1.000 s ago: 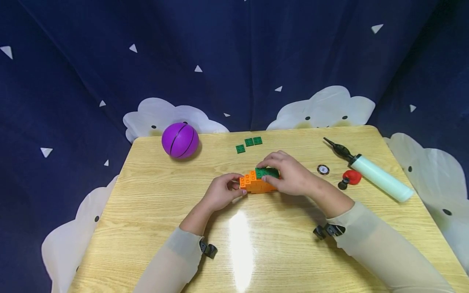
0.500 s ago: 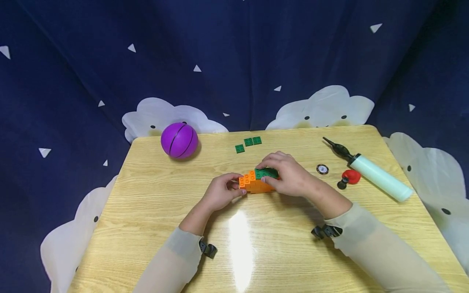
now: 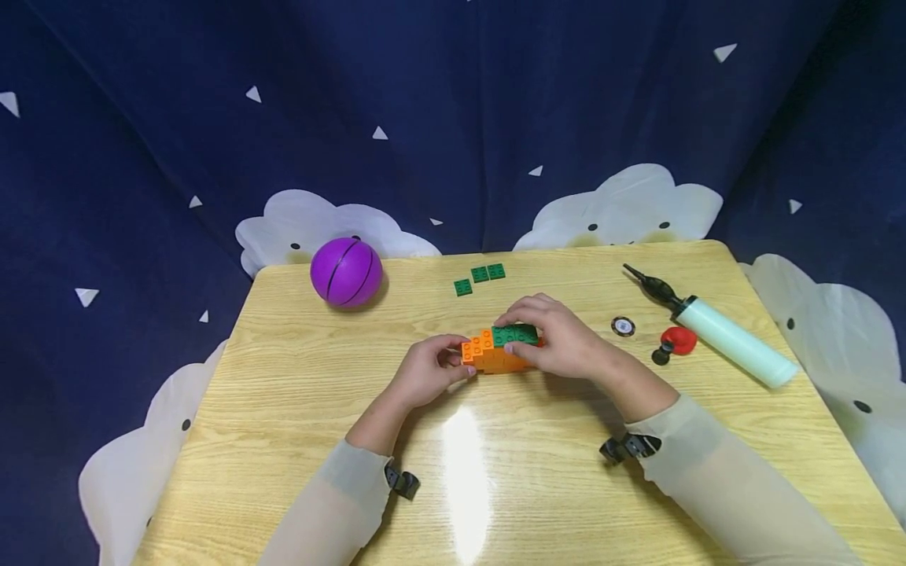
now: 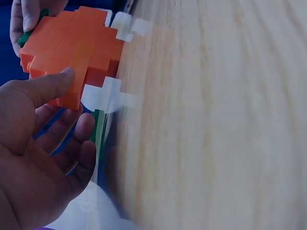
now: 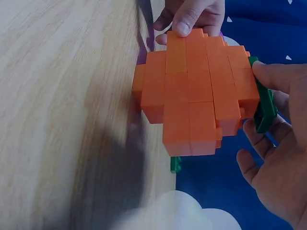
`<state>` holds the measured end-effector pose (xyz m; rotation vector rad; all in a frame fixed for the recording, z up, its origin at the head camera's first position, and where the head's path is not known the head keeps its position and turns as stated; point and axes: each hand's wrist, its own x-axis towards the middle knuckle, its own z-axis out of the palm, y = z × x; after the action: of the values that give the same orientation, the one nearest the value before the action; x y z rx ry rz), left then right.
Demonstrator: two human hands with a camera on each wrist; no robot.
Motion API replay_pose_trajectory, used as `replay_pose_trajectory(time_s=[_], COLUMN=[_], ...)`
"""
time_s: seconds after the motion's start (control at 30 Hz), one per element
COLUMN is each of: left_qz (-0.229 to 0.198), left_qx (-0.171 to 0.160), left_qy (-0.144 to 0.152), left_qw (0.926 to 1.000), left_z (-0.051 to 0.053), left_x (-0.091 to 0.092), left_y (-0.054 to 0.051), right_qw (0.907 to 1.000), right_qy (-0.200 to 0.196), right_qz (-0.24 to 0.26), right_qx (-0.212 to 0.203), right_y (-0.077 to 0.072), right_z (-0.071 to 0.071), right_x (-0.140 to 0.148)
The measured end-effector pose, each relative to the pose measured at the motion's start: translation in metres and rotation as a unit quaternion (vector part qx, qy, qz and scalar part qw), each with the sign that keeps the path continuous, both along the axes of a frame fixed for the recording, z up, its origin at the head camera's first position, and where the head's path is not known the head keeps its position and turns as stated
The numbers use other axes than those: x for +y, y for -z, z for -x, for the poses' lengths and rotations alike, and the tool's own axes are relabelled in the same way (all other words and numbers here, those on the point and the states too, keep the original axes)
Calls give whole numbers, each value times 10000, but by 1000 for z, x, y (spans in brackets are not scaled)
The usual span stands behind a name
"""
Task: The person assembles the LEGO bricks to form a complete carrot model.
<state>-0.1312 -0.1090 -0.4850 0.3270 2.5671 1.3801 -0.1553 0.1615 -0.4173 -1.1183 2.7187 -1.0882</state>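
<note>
A stepped build of orange toy building bricks [image 3: 499, 361] stands at mid-table. My left hand [image 3: 428, 371] holds its left end, the thumb [image 4: 56, 85] on the near face and fingers behind. Along the top lies a flat green building brick [image 3: 515, 335], which my right hand [image 3: 559, 338] pinches between thumb and fingers. In the right wrist view the green brick [image 5: 263, 103] sits slanted against the orange bricks, one end standing off them. Several orange studs are bare at the left steps. The back of the build is hidden.
Several small green bricks [image 3: 480, 273] lie behind the build. A purple ball [image 3: 347, 272] stands back left. On the right are a poker chip [image 3: 624, 326], a red item with a black knob [image 3: 679, 341] and a pale green hand pump [image 3: 736, 342]. A curtain [image 3: 453, 118] hangs behind the table.
The right forearm has shifted very slightly left, and a little more of the green brick shows beneath the right fingers. The left hand and the orange build stay in place.
</note>
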Motion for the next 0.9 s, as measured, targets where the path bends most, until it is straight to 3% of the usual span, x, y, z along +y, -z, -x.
replay_pose_trajectory(time_s=[0.37, 0.9], left_qz=[-78, -158], left_qx=[-58, -36], left_qy=[-6, 85], left_qw=[10000, 9998], left_z=[0, 1], left_x=[0, -2], left_y=[1, 0], right_qw=[9976, 9951], right_qy=[355, 698], right_qz=[125, -345], right_qx=[-582, -610], right_y=[21, 49], right_z=[-1, -8], right_x=[18, 44])
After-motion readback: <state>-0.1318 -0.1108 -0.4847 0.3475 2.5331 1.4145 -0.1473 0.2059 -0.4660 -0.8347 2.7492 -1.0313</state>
